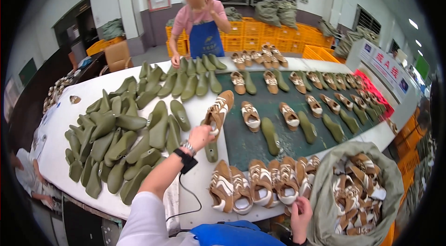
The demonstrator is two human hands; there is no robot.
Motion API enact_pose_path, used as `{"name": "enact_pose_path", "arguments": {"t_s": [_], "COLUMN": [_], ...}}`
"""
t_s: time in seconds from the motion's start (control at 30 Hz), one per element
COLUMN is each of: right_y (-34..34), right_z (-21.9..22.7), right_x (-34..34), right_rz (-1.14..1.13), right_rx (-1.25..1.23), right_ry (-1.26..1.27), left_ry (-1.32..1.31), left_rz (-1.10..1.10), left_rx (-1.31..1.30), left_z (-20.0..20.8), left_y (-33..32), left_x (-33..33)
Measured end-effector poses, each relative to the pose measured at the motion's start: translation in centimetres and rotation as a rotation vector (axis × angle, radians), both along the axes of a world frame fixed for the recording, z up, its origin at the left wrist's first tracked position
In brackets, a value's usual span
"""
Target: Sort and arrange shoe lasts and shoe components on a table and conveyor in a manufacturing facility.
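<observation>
My left hand is closed on a brown shoe with white stripes, gripping it at its heel end with the toe pointing away from me. Just under that wrist lies a green shoe last. At the table's near edge my right hand has its fingers curled in; whatever they hold, if anything, is hidden. Beside it stands a row of brown-and-white shoes. A big pile of green shoe lasts covers the table to the left of my left hand.
A grey-green sack full of shoes stands at the near right. Shoes and lasts sit in rows on the dark green mat. Across the white table, a person in a blue apron touches lasts. Orange crates line the wall.
</observation>
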State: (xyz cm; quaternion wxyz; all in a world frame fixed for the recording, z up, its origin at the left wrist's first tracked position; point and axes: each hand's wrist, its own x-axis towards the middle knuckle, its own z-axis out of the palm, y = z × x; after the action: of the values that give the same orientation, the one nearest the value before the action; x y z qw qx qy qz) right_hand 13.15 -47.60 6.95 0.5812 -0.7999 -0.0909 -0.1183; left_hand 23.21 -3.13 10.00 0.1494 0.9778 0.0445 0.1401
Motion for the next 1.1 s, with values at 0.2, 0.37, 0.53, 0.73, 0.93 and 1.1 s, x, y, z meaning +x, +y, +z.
{"name": "enact_pose_path", "arguments": {"t_s": [0.2, 0.37, 0.53, 0.73, 0.93, 1.1], "right_y": [1.8, 2.4, 2.9, 2.5, 2.0, 1.3], "right_z": [0.2, 1.4, 1.6, 0.8, 0.5, 1.5], "right_x": [0.9, 1.9, 2.6, 2.0, 1.4, 0.6], "right_rz": [0.017, 0.063, 0.100, 0.104, 0.111, 0.053], "right_rx": [-0.028, -0.202, -0.260, -0.254, -0.301, -0.321], "right_ry": [0.109, 0.014, 0.013, -0.034, -0.039, -0.030], "left_ry": [0.038, 0.562, 0.505, 0.504, 0.492, 0.717], "left_rz": [0.376, 0.231, 0.287, 0.174, -0.009, -0.077], "left_rx": [0.051, -0.029, -0.157, -0.121, -0.105, -0.171], "left_z": [-6.4, -8.0, -9.9, -10.1, -10.5, -12.7], "left_y": [8.6, 0.6, -0.7, -0.4, -4.0, -7.5], "left_x": [3.7, 1.9, 1.0, 2.4, 7.4, 10.4]}}
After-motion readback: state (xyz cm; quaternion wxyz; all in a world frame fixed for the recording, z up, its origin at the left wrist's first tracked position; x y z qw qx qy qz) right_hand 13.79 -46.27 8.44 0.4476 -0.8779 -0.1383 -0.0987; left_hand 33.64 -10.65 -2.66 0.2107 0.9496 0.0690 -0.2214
